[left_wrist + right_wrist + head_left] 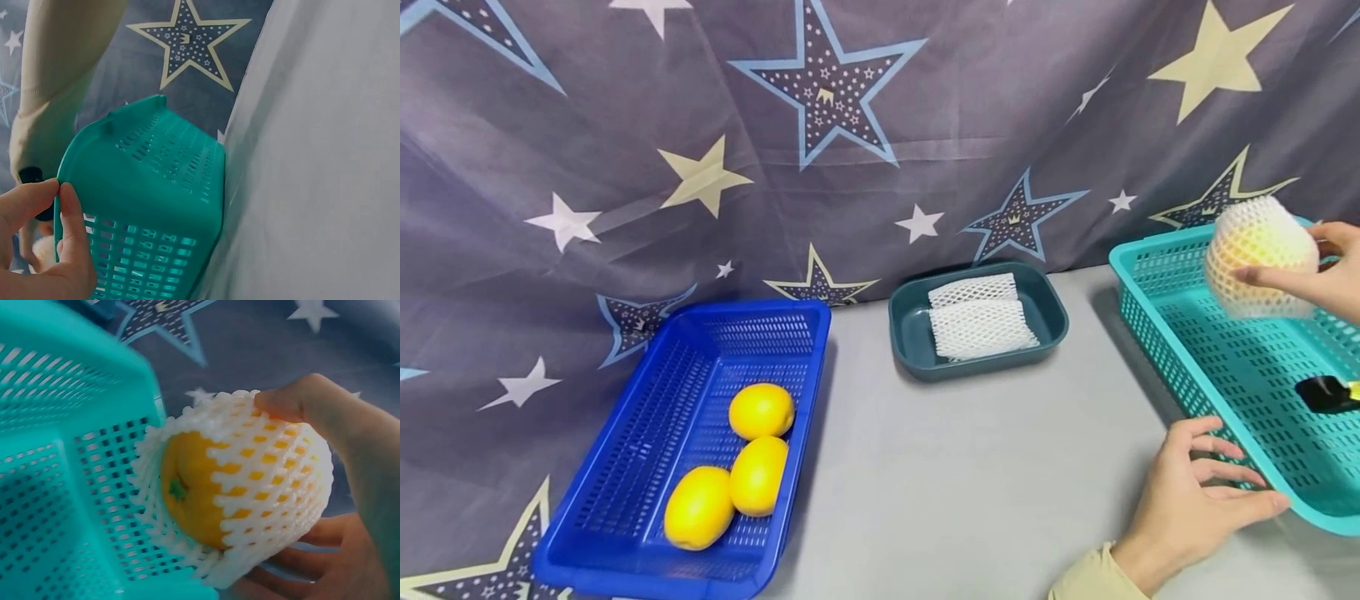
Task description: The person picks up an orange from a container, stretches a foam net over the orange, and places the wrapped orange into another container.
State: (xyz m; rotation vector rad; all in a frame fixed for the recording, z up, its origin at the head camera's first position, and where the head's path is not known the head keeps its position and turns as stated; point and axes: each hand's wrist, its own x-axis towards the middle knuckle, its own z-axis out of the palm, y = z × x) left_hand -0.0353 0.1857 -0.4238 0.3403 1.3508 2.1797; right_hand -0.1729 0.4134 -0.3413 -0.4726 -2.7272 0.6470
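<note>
My right hand (1337, 275) grips an orange (194, 487) wrapped in a white foam net (269, 481), held over the far part of a teal basket (1217, 417). In the right wrist view, the thumb presses on the net from above and the fingers curl beneath; the fruit's green stem end shows at the net's open end. With thumb and finger, my left hand (1195, 492) pinches the basket's rim (59, 215) at its near left corner.
A blue basket (673, 417) on the left holds three yellow-orange fruits (760, 475). Between the baskets, against the star-patterned cloth (865, 208), stands a dark green tray (913, 333) with folded white foam nets (981, 329). A grey table (917, 475) lies beneath.
</note>
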